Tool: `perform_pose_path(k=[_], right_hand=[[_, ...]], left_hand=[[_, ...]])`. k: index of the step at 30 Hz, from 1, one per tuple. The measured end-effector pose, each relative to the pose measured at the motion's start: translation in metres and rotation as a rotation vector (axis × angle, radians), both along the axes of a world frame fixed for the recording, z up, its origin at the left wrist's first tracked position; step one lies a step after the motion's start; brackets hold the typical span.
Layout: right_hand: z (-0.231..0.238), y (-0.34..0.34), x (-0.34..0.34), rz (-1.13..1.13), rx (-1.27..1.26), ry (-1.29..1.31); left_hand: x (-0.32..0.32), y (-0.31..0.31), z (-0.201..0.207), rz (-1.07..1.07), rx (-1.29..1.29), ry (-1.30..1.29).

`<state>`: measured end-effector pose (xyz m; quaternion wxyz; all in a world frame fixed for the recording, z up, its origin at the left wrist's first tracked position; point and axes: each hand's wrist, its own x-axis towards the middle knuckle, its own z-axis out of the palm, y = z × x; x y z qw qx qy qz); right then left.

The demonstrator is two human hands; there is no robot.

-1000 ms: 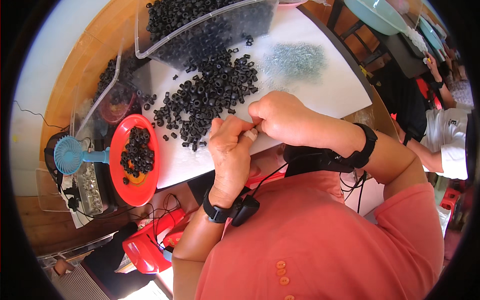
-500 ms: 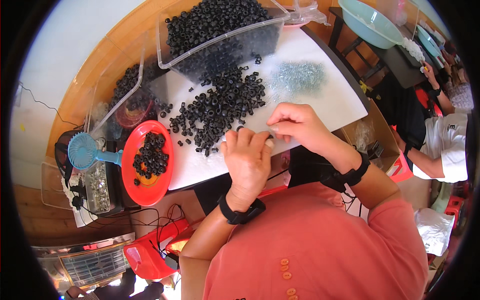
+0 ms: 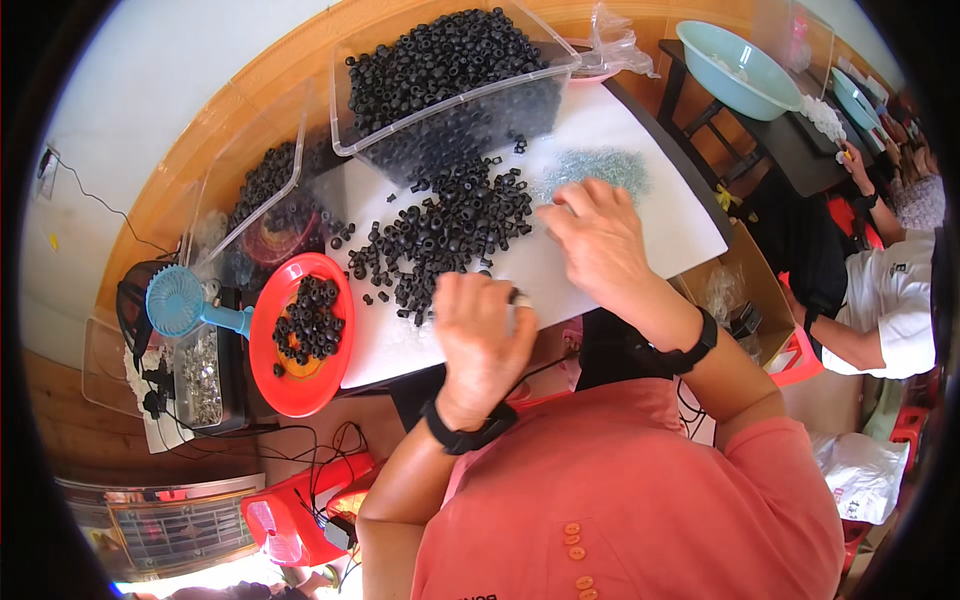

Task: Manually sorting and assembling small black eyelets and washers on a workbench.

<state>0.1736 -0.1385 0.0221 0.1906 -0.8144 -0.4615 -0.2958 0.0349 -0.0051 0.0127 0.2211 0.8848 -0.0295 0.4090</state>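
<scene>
Leftmost, a small blue handheld fan [image 3: 178,300] stands beside a round red plastic plate [image 3: 300,335] that holds a little heap of black ring-shaped parts. Farther off, two clear plastic bins [image 3: 450,75] brim with the same black rings, and a loose pile of black rubber rings [image 3: 440,235] spreads over the white tabletop [image 3: 640,230] between the bins and the hands.

The left hand [image 3: 480,340] is curled at the near edge of that pile, fingers closed toward the thumb on something small and pale at its tip; what exactly it pinches I cannot tell. The right hand [image 3: 600,240] lies fingers spread and downward on the table, just right of the pile and touching the near side of a patch of tiny blue-grey metal bits [image 3: 600,170]; whether it has picked any up is hidden.

A likely slip: the small piece could drop from the left pinch and vanish among the rings, or a sweeping wrist could push rings off the near table edge. The pile crowds the working space. Far right, a pale green bowl [image 3: 745,65] sits on a dark table, and another person's arm [image 3: 860,330] works nearby.
</scene>
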Motion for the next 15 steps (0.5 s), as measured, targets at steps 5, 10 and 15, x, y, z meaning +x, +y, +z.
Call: perform_pose_path(k=[5,10,15], right_hand=[[-0.018,-0.005,0.009,0.020,-0.099,0.049],[-0.014,-0.009,0.001,0.088,0.009,0.068],[-0.014,0.003,0.003,0.106,-0.034,0.000]], left_hand=[[-0.043,0.072,0.027,0.328,0.013,-0.068],[-0.086,0.121,0.017,0.681,0.035,0.083],[-0.074,0.075,0.008,0.405,-0.033,-0.026]])
